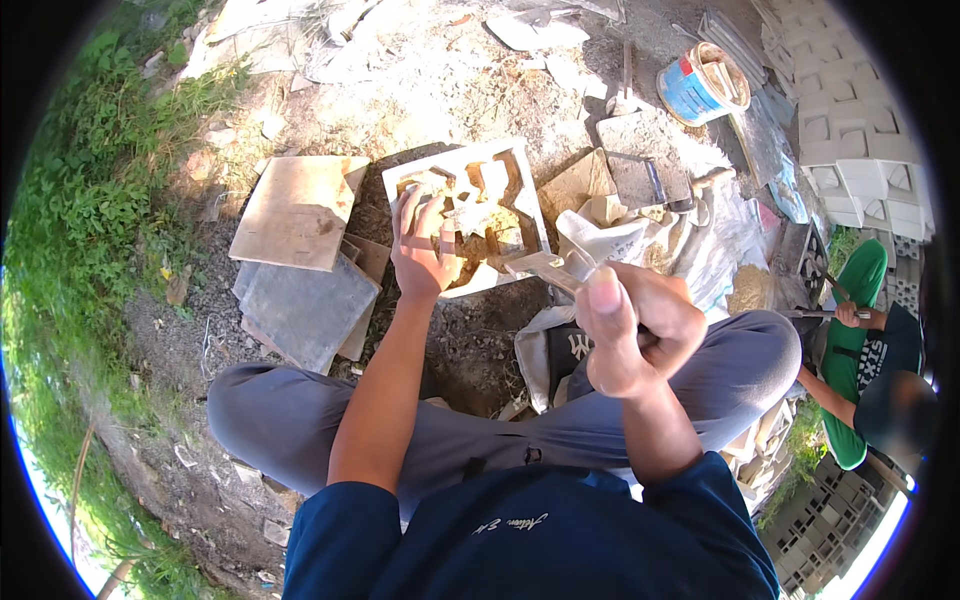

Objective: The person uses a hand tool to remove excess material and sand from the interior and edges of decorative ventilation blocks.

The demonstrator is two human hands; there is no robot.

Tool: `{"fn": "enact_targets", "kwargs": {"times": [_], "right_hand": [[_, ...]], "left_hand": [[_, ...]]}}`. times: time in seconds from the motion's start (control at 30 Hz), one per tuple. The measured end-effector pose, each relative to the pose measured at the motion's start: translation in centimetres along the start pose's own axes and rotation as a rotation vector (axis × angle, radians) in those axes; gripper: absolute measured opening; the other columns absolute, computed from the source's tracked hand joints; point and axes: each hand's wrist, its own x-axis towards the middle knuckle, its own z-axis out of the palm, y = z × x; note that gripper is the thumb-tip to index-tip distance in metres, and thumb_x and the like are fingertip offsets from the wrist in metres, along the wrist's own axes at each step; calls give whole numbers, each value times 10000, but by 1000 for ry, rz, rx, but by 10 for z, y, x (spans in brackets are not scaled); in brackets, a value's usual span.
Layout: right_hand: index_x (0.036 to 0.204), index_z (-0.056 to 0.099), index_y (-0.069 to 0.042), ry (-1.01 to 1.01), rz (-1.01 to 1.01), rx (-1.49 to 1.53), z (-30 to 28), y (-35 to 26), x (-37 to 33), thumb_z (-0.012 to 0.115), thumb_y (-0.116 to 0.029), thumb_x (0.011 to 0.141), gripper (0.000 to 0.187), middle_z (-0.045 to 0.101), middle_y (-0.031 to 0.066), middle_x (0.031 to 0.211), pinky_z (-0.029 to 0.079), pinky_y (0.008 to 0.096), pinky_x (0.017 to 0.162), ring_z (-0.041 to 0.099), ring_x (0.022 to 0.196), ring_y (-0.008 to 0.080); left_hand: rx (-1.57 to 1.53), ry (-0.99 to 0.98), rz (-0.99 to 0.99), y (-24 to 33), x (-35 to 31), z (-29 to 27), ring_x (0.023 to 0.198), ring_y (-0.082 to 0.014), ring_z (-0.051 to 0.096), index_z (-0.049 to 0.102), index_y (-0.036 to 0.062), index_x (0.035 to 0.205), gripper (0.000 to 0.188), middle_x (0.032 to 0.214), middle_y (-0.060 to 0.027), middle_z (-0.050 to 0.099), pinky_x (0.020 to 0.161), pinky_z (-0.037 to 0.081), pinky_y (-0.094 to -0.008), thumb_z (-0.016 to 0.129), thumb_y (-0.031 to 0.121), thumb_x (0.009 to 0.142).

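A pale, square block with a pattern of cut-out hollows [532,205] lies tilted on the ground in front of my crossed legs. My left hand [424,245] rests flat on its left side, fingers stretched out and reaching over the hollows. Just off the block's lower right corner, my right hand [640,325] is closed in a fist, thumb on top, around a flat pale tool like a scraper [538,263]. The tool's broad end points toward the block; its handle is mostly hidden in my fingers.
Flat boards [300,212] and a grey slab [308,310] are stacked left of the block. Right of it lie slabs [640,150] and crumpled sheeting [720,250]. A blue bucket [692,90] stands farther back. At the right, a person in green trousers [858,350] works beside stacked blocks [860,120].
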Motion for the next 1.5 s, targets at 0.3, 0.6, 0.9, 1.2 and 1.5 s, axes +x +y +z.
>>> {"fn": "enact_targets", "kwargs": {"times": [0.3, 0.6, 0.9, 1.2, 1.5], "right_hand": [[565, 407, -24, 39, 81, -23, 5, 15, 3, 672, -6, 982, 494, 394, -4, 509, 228, 312, 448, 311, 452, 84], [570, 442, -23, 89, 116, -18, 0, 11, -4, 670, -25, 996, 483, 479, -6, 534, 239, 272, 462, 341, 482, 62], [572, 399, -41, 101, 35, -7, 3, 16, -5, 664, -11, 988, 494, 391, -36, 521, 177, 294, 460, 267, 480, 55], [577, 432, -44, 79, 248, -33, 5, 19, -1, 676, -44, 1002, 491, 387, -50, 531, 181, 294, 472, 269, 514, 44], [576, 438, -56, 144, 191, 37, 9, 11, 3, 693, -53, 995, 490, 409, -32, 528, 198, 305, 468, 278, 504, 56]], "left_hand": [[8, -2, 20, 0, -6, 2, 1398, -446, 461, 624, 54, 1310, 374, 1471, -178, 526, 1119, 449, -538, 638, 133, 945], [-22, -6, -7, 0, -6, 1, 1422, -423, 451, 608, 40, 1352, 396, 1497, -189, 517, 1176, 387, -501, 577, 179, 983], [14, 26, 14, 1, -5, 1, 1379, -438, 484, 623, 74, 1306, 373, 1442, -170, 541, 1099, 478, -523, 644, 117, 936], [-13, 32, 14, 1, -9, 0, 1387, -435, 478, 633, 73, 1310, 400, 1456, -171, 538, 1103, 470, -515, 640, 111, 912], [-16, 27, 4, -2, -2, 3, 1407, -424, 467, 623, 75, 1321, 369, 1474, -170, 530, 1112, 456, -512, 619, 145, 958]]}}
